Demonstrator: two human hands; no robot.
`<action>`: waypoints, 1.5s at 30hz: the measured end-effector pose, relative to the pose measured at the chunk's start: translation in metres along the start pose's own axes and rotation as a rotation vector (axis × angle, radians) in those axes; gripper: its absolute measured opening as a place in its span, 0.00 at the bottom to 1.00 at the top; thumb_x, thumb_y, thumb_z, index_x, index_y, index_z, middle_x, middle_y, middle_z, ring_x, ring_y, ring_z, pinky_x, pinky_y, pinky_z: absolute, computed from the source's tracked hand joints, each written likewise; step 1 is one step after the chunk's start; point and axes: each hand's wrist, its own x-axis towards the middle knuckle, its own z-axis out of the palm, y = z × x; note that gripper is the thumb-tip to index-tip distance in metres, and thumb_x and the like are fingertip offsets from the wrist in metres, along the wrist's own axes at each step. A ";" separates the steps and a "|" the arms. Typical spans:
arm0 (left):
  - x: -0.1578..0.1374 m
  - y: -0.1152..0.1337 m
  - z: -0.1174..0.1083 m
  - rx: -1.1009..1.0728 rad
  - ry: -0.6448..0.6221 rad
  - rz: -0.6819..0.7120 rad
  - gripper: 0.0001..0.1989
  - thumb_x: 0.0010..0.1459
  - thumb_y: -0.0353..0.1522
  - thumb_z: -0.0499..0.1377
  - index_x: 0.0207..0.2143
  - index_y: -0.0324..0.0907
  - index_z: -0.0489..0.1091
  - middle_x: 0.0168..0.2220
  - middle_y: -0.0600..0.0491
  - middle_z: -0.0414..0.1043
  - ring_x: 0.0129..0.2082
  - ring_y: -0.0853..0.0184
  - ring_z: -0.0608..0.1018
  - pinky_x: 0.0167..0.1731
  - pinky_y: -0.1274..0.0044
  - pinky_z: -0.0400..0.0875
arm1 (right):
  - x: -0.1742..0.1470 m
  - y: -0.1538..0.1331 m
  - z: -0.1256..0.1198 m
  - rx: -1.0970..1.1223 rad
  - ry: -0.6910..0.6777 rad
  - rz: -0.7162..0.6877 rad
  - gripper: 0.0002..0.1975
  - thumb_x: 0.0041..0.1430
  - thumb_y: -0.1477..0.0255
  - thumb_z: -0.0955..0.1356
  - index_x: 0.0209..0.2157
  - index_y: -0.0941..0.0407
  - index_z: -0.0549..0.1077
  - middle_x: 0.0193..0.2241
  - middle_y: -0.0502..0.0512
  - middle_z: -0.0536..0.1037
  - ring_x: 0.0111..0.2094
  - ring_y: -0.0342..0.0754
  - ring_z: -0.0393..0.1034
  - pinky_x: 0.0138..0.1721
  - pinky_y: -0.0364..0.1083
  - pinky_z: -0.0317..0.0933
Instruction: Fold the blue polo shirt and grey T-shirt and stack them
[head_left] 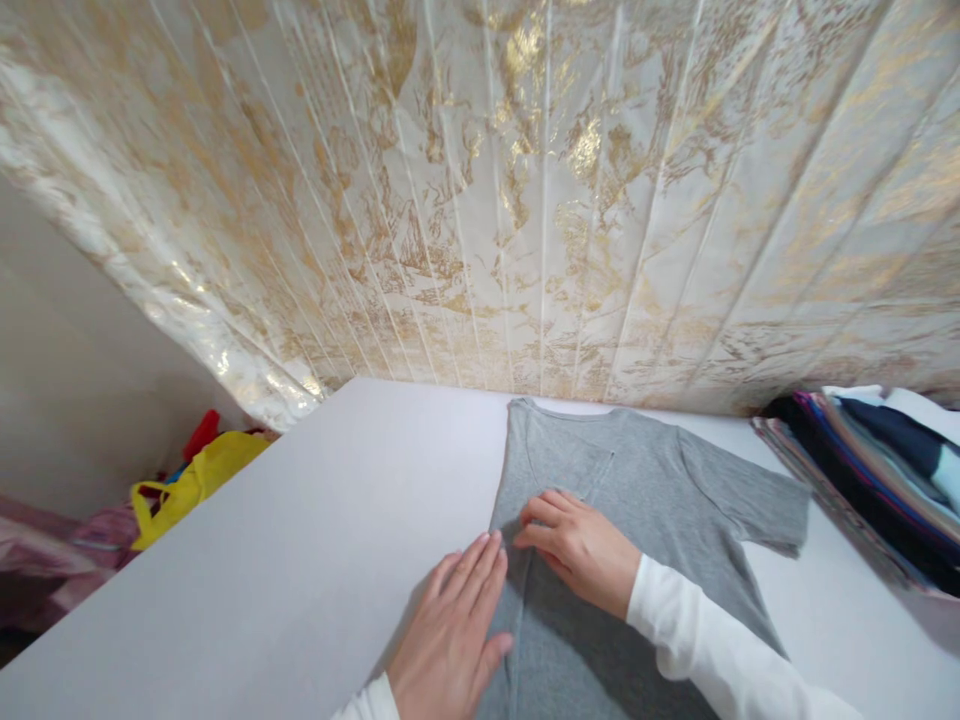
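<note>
Grey T-shirt lies on the white table, one side folded in — left hand flat, apparently steadying that edge; right hand curled over the fold — whether pinching, one cannot tell.

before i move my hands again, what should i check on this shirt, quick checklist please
1. Left hand flat at the edge of the gray shirt: ok.
2. Right hand gripping cloth: cannot tell; its fingers are curled over the shirt.
3. Both sides matching: not ok; the left side is turned in, the right sleeve spread outward.
4. Folded stack off the shirt's body: ok, off to the right.
5. Bottom hem straight: cannot tell, out of frame.
</note>
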 end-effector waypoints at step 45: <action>-0.015 0.018 0.013 0.172 0.155 0.073 0.35 0.62 0.53 0.43 0.59 0.35 0.59 0.61 0.45 0.59 0.62 0.59 0.57 0.52 0.70 0.55 | 0.069 0.015 0.050 -0.137 0.028 0.411 0.40 0.60 0.50 0.58 0.63 0.67 0.53 0.65 0.69 0.47 0.65 0.60 0.39 0.62 0.57 0.39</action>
